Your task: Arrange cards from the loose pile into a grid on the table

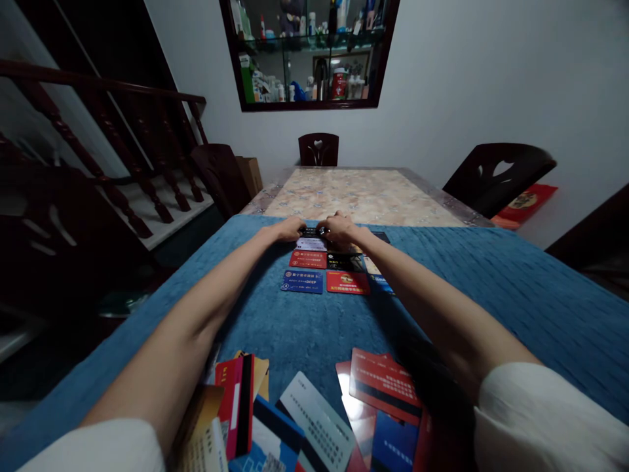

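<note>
Table [348,190] has its near part under a blue cloth [491,282]. Loose cards [317,419] overlap toward 6 o'clock. Rows of cards [344,262] lie at centre. Right hand [339,228] is at the rows' 12 o'clock, left hand [291,229] at 11; fingers curled narrow, grip unconfirmed. Dark card [310,232] lies between them

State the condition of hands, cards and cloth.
Left hand: fingers bent, at dark card
Right hand: fingers bent, at same card
Blue DCEP card: flat
Red DCEP card: flat
Black VIP card: flat
Red front card: flat
Near cards: loosely overlapping
Blue cloth: spread, rippled
</note>
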Demonstrator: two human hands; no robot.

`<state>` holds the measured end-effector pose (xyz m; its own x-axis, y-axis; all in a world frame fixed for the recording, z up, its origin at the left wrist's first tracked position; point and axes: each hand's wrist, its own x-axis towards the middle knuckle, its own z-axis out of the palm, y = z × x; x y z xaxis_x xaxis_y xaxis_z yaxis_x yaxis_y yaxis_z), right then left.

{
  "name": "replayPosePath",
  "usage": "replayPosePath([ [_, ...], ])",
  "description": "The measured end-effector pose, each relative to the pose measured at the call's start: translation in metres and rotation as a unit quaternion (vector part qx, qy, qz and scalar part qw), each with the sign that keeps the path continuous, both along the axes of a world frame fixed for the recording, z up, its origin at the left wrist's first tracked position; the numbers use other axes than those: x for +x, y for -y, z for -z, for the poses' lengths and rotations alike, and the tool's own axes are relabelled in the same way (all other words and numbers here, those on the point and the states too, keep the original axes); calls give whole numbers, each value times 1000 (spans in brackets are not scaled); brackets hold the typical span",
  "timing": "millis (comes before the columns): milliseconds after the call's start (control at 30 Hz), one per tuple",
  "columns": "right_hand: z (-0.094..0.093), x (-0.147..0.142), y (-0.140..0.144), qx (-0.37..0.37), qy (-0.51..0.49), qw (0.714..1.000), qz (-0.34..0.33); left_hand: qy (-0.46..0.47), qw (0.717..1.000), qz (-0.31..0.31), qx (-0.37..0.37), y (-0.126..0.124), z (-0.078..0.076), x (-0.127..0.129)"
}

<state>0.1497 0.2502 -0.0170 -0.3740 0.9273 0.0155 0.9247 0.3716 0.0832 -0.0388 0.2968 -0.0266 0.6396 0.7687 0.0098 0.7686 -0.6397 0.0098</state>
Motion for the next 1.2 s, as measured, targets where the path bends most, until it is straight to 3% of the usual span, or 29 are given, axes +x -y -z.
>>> replayPosePath([
  [733, 2, 4, 5, 39, -30, 998, -27, 69, 996, -56, -5, 8, 4, -4],
  [933, -5, 11, 18, 48, -38, 997, -43, 88, 996, -34, -4, 25, -3, -13],
  [1200, -22, 24, 54, 64, -39, 996, -45, 87, 996, 8, 14, 63, -13, -19],
])
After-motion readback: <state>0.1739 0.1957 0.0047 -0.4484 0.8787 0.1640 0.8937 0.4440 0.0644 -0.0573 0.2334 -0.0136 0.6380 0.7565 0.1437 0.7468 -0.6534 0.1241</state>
